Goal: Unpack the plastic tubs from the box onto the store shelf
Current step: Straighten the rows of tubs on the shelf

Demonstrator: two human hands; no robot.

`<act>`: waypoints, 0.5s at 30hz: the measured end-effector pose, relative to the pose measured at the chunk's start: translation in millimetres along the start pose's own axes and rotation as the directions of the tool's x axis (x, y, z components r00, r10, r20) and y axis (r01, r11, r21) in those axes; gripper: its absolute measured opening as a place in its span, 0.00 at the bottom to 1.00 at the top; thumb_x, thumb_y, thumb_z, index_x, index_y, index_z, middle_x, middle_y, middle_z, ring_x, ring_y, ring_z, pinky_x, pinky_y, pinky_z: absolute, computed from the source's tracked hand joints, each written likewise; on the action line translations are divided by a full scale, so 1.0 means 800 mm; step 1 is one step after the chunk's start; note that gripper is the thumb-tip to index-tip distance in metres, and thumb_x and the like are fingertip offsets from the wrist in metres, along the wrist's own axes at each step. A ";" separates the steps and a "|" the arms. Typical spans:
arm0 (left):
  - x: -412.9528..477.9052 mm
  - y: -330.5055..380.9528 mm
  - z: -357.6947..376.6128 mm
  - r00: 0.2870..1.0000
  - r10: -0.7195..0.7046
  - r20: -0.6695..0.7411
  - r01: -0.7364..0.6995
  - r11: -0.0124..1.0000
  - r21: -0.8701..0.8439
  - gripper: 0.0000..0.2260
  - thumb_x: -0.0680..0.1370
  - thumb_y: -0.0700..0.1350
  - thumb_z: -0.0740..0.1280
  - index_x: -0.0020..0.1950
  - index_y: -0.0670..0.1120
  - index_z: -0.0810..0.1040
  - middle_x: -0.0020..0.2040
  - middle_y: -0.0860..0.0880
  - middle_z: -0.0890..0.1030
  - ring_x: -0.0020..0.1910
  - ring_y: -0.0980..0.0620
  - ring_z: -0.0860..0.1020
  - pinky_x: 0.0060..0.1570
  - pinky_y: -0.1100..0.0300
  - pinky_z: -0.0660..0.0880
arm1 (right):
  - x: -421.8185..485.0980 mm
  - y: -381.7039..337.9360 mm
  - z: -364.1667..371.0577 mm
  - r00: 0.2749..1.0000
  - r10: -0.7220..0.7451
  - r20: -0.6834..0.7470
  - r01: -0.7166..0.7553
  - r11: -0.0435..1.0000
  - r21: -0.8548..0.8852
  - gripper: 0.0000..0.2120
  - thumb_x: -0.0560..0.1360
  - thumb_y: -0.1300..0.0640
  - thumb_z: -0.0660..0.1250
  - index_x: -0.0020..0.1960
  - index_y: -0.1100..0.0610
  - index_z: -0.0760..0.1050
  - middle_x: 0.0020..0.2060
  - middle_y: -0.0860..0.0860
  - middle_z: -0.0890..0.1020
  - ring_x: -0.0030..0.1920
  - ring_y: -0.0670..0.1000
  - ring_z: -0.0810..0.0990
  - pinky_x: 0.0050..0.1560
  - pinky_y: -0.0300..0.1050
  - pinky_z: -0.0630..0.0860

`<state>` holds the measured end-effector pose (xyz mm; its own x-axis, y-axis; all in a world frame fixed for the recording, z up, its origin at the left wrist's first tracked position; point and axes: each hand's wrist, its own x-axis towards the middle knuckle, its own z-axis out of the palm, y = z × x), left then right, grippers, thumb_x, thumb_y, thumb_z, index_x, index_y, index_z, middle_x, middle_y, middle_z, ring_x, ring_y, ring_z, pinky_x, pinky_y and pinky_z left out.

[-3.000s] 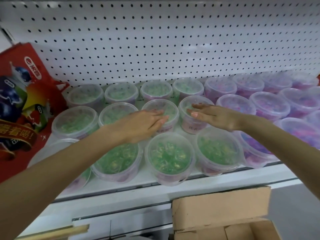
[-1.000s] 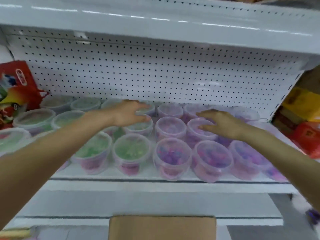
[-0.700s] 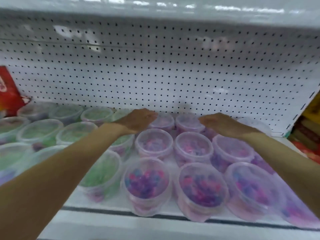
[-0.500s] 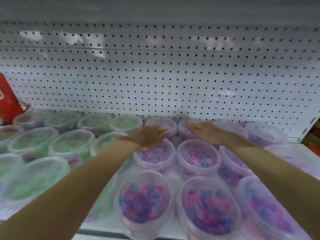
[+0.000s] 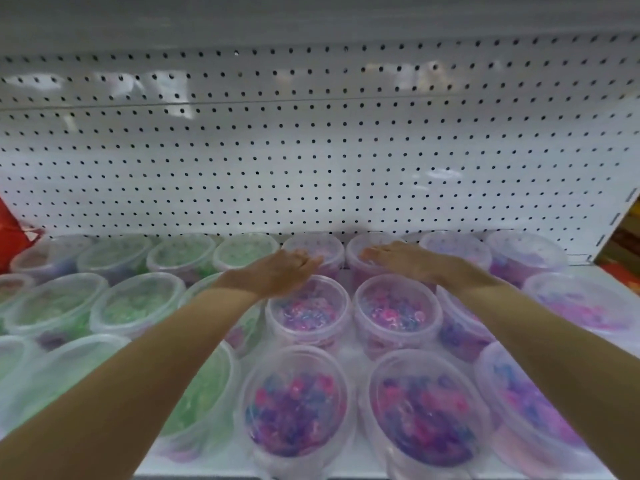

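Far left edge of frame, mid-height: red pack [image 5: 10, 223], w/ green tubs [image 5: 138, 303] filling the left half of the shelf [image 5: 360, 355]. My view has swung right and in close vs a few sec ago; the box was at the bottom of frame then, now it's out of view. My left hand [image 5: 277, 271] is flat, fingers together, palm down on a back-row purple tub [image 5: 313, 251] just left of centre. Right hand [image 5: 398, 259], same flat pose, lies on the next back-row tub [image 5: 370, 254]. Neither hand grips anything. More purple tubs [image 5: 398, 313] fill the centre & right. Looks like I'm squaring up rows, not placing; can't tell if the box has tubs left.
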<state>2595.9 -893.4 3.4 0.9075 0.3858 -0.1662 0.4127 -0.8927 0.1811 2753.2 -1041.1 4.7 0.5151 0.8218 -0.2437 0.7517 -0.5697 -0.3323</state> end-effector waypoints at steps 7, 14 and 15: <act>-0.012 0.002 -0.003 0.999 0.036 0.040 -0.031 0.994 -0.106 0.22 0.82 0.53 0.47 0.75 0.50 0.59 0.76 0.46 0.60 0.74 0.48 0.58 0.73 0.52 0.54 | -0.021 -0.013 0.003 0.998 -0.013 -0.060 0.019 0.996 0.091 0.24 0.81 0.45 0.47 0.73 0.54 0.61 0.74 0.52 0.61 0.74 0.53 0.58 0.72 0.45 0.52; -0.103 0.005 -0.019 0.991 0.111 0.070 -0.094 0.972 -0.214 0.31 0.72 0.72 0.41 0.72 0.64 0.61 0.74 0.61 0.58 0.73 0.60 0.56 0.75 0.54 0.50 | -0.120 0.002 -0.003 0.990 -0.129 -0.046 0.137 0.956 0.258 0.21 0.76 0.39 0.54 0.66 0.44 0.71 0.66 0.40 0.72 0.65 0.42 0.68 0.67 0.35 0.62; -0.113 0.005 -0.015 0.989 0.115 0.094 -0.093 0.974 -0.208 0.31 0.73 0.72 0.41 0.72 0.64 0.61 0.74 0.63 0.55 0.73 0.61 0.55 0.75 0.54 0.49 | -0.128 0.008 -0.001 0.994 -0.109 -0.007 0.108 0.976 0.188 0.23 0.75 0.36 0.53 0.66 0.42 0.71 0.67 0.41 0.71 0.67 0.44 0.68 0.70 0.42 0.61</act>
<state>2516.8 -929.1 30.7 0.9375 0.2571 -0.2345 0.3333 -0.8570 0.3930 2705.7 -1129.2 28.1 0.4334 0.8788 -0.1997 0.7121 -0.4697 -0.5217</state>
